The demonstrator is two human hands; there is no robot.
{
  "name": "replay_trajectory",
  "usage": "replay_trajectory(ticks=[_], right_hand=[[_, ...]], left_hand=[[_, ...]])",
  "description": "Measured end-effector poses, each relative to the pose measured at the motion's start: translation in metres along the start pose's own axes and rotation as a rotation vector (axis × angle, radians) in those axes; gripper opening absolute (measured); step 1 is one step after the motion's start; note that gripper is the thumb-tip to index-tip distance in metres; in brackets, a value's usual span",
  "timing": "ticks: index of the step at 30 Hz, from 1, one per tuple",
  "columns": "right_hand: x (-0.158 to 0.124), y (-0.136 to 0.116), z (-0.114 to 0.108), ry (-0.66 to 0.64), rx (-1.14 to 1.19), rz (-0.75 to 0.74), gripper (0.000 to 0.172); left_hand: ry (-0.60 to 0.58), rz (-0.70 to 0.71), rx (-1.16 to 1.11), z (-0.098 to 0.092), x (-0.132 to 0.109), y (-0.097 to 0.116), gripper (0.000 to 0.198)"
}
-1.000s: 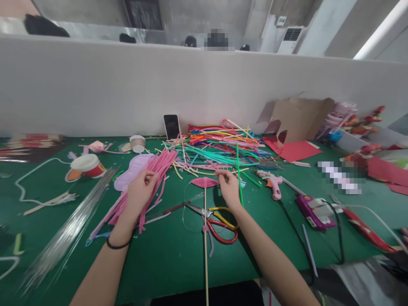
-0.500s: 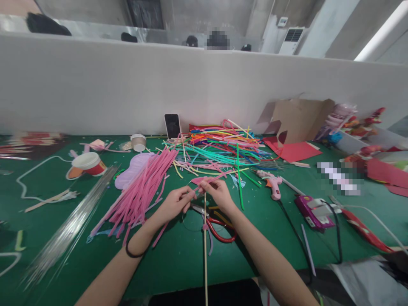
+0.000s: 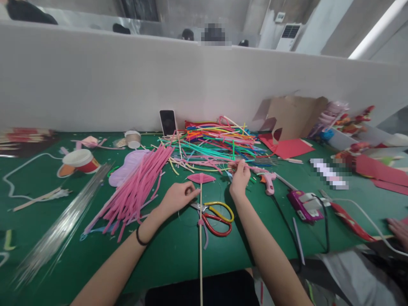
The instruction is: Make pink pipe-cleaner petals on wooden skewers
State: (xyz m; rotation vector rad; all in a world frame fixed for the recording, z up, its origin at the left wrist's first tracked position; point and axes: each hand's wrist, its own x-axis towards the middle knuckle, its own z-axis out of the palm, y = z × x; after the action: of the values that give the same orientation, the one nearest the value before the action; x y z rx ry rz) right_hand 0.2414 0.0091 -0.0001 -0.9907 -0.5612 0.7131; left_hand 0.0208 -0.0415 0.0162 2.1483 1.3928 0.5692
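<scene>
My left hand (image 3: 177, 197) rests on the green table (image 3: 178, 259) with its fingers curled beside a thin wooden stick (image 3: 200, 246) that carries a flat pink shape (image 3: 200, 178) at its top. What the fingers pinch, if anything, is too small to see. My right hand (image 3: 239, 178) is further back and to the right, fingers closed on a pink pipe cleaner (image 3: 255, 169) at the edge of the multicoloured pile of pipe cleaners (image 3: 216, 142). Red and yellow scissors (image 3: 215, 216) lie between my forearms.
A bundle of pink pipe cleaners (image 3: 134, 191) and a sheaf of thin wires (image 3: 60, 229) lie left. A pink glue gun (image 3: 267, 180), a purple device (image 3: 302, 204) with a cable, red card (image 3: 290, 148), a phone (image 3: 168, 122) and paper cups (image 3: 78, 159) surround the work area. Another person's hand (image 3: 398, 229) shows far right.
My left hand came from the pink bundle to the stick. My right hand met it there, then reached back right to the pile's edge. The view has shifted slightly.
</scene>
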Motion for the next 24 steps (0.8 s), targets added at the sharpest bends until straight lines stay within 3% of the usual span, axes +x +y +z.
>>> replay_trajectory(ticks=[3,6,11,15,17,20,24], right_hand=[[-0.003,-0.002,0.001,-0.046,0.035,0.013,0.038],[-0.004,-0.006,0.000,-0.066,0.031,0.015,0.039],[0.002,-0.007,-0.003,-0.032,0.016,0.057,0.038],[0.007,-0.005,-0.006,0.028,0.028,0.051,0.036],[0.008,-0.005,-0.006,0.042,0.023,0.053,0.035],[0.007,-0.005,-0.005,0.033,0.032,0.072,0.034],[0.004,-0.007,-0.004,0.029,0.068,0.086,0.032]], left_hand=[[-0.057,-0.059,0.215,0.010,0.012,0.018,0.034],[-0.039,-0.132,0.217,0.013,0.023,0.027,0.026],[-0.009,-0.126,0.109,-0.009,0.030,0.014,0.034],[0.070,-0.115,-0.076,-0.035,0.029,0.004,0.038],[0.106,-0.118,-0.307,-0.041,0.028,0.004,0.038],[0.125,-0.148,-0.705,-0.035,0.026,0.007,0.034],[0.021,-0.181,-0.844,-0.010,0.021,0.003,0.036]])
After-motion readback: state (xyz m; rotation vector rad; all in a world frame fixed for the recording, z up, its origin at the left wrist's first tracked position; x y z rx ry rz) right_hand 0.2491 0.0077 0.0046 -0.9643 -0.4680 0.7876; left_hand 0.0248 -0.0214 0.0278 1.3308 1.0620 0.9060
